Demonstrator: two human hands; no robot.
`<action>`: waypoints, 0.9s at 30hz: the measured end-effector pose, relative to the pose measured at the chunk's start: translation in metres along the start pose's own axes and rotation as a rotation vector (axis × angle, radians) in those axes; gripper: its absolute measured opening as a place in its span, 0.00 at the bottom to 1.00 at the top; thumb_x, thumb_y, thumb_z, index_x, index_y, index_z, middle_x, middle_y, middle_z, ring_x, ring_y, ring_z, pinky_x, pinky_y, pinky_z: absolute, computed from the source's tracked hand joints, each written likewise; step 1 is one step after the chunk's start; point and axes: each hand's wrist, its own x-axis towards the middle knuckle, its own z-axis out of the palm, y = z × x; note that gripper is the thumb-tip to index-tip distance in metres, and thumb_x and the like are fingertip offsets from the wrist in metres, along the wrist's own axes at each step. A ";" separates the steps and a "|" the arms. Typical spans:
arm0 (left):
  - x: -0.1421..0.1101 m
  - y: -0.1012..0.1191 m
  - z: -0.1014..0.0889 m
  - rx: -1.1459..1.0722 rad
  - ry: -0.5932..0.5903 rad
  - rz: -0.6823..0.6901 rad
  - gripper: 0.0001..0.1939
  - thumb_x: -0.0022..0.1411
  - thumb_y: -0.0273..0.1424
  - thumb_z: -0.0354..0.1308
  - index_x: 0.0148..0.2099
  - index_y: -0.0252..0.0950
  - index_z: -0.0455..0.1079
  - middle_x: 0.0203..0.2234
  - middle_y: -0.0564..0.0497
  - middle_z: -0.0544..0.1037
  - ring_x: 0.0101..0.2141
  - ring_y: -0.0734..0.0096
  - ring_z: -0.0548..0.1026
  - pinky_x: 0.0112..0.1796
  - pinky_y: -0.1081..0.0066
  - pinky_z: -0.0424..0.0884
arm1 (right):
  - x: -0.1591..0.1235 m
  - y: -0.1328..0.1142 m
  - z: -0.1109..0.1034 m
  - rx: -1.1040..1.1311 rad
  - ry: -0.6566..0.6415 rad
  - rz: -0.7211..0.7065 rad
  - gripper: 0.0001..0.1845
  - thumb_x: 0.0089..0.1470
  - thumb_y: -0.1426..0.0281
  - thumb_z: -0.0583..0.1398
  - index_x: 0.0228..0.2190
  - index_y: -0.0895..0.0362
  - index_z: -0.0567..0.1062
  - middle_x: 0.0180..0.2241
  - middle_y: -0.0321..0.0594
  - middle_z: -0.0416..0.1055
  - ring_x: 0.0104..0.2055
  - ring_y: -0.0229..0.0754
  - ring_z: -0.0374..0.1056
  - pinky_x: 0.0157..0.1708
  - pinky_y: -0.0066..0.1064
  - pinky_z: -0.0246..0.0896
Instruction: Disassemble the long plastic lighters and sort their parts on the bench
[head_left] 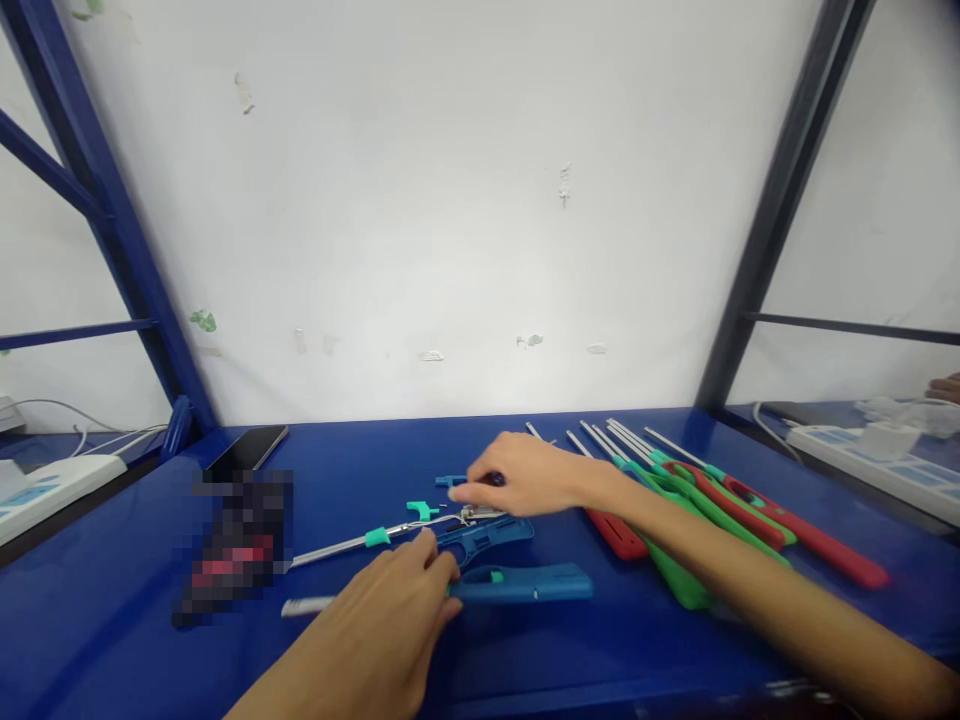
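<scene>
My left hand (394,610) is closed around the neck of a blue stick lighter (525,585), whose pale tube (306,606) pokes out to the left. Just beyond it lies an opened blue lighter shell (480,537), with a metal tube (330,550) and a teal collar (377,537). My right hand (525,475) is over the white inner parts (480,513) of that shell, fingers pinched. Something dark shows under its palm, too hidden to name. A teal trigger (422,511) and a small blue piece (448,481) lie left of its fingertips.
Several red and green stick lighters (682,540) lie at the right, under and beyond my right forearm. A phone (247,452) and a pixelated dark item (236,550) are at the left. Power strips (60,492) flank the blue table (360,455); blue posts rise beside the wall.
</scene>
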 end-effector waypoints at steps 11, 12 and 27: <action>0.025 0.002 -0.009 0.172 0.325 -0.001 0.10 0.79 0.31 0.46 0.52 0.43 0.68 0.45 0.49 0.75 0.41 0.57 0.80 0.39 0.60 0.74 | -0.056 0.005 -0.016 0.411 -0.186 0.040 0.21 0.62 0.52 0.67 0.28 0.56 0.81 0.20 0.29 0.69 0.21 0.34 0.62 0.25 0.29 0.54; 0.028 0.003 -0.007 0.218 0.341 0.007 0.08 0.78 0.30 0.47 0.50 0.43 0.68 0.42 0.50 0.75 0.39 0.56 0.80 0.36 0.61 0.73 | -0.057 0.008 -0.018 0.486 -0.226 0.039 0.22 0.63 0.52 0.67 0.27 0.56 0.81 0.19 0.29 0.70 0.21 0.34 0.62 0.24 0.28 0.54; 0.034 0.005 0.000 0.279 0.427 0.054 0.13 0.76 0.23 0.46 0.44 0.41 0.70 0.33 0.52 0.77 0.36 0.63 0.78 0.34 0.71 0.69 | -0.065 0.031 -0.025 0.762 -0.410 0.006 0.20 0.65 0.52 0.67 0.35 0.57 0.85 0.17 0.28 0.66 0.19 0.32 0.55 0.23 0.30 0.50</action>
